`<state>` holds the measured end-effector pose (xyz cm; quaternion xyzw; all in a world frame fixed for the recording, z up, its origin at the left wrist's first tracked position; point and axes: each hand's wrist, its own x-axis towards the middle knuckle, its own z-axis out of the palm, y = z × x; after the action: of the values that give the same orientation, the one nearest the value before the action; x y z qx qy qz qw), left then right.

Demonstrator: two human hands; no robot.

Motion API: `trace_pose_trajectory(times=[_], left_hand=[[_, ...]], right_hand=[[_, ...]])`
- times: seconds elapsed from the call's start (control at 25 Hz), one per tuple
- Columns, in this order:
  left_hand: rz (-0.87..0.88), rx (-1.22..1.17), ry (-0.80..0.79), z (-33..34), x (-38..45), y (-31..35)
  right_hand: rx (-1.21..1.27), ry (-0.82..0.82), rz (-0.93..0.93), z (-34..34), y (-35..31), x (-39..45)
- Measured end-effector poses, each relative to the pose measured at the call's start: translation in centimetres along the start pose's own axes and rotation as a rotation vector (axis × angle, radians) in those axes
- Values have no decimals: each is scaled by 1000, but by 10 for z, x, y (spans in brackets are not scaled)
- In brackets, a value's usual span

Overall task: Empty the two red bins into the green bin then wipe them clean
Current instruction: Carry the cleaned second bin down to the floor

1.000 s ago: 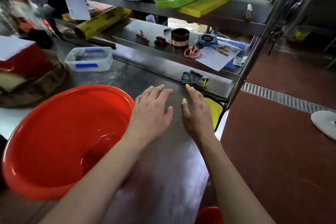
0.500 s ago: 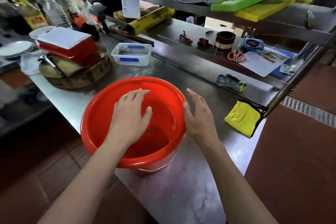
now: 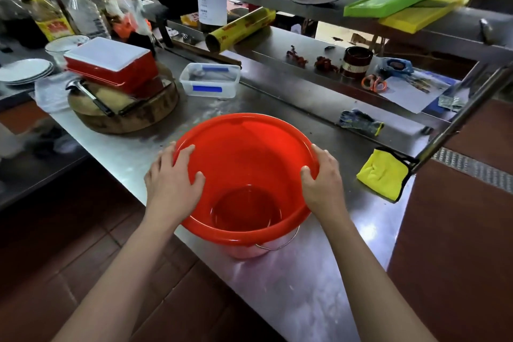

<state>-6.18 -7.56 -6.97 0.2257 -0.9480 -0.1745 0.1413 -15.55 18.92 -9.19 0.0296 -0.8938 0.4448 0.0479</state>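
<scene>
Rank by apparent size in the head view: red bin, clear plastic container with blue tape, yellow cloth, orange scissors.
1. red bin, by far the largest, though it is also nearest the camera.
2. clear plastic container and yellow cloth: they look alike, so no ranking between them.
3. orange scissors, smallest, also farthest back.

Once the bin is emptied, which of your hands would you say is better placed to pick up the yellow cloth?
Right. The cloth lies right of the bin, close beside the right hand; the left hand holds the far rim and would have to cross over.
</scene>
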Motion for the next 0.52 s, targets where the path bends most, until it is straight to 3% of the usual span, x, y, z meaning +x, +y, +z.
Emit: trace_pose_trajectory(times=[0.52], left_hand=[[-39, -324, -123, 15, 0, -23]], right_hand=[[17, 114, 98, 5, 2, -32]])
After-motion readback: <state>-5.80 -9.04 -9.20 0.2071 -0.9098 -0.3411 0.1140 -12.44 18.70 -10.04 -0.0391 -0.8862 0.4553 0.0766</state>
